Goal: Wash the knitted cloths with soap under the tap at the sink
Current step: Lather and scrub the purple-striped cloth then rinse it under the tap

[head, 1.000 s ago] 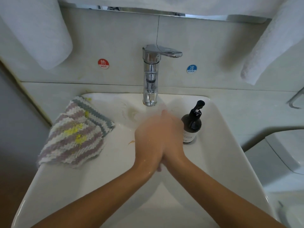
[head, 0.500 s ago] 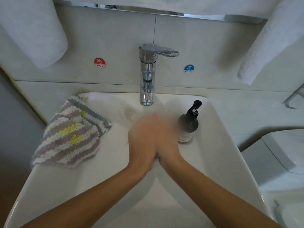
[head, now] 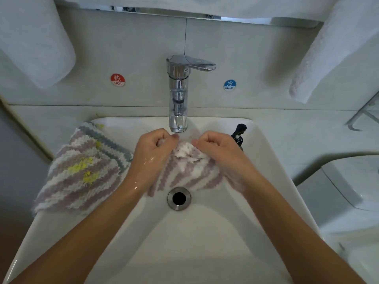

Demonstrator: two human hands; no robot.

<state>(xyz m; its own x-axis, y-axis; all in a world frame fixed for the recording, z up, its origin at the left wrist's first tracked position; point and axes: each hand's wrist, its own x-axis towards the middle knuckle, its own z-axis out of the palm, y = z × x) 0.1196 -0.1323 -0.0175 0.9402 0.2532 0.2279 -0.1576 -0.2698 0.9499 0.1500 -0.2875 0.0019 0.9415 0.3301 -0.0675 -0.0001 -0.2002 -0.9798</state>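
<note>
Both hands over sink, under tap. Left hand and right hand each grip the bunched top edge of a striped cloth, which hangs above drain. Stack of cloths on left rim. Soap bottle behind right hand.

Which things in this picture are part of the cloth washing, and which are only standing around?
Part of the job:
- striped cloth, gripped by left hand and right hand
- tap
- sink
- soap bottle
- stained cloth on the sink's left edge

Only around:
- hot sticker
- cold sticker
- left towel
- right towel
</note>
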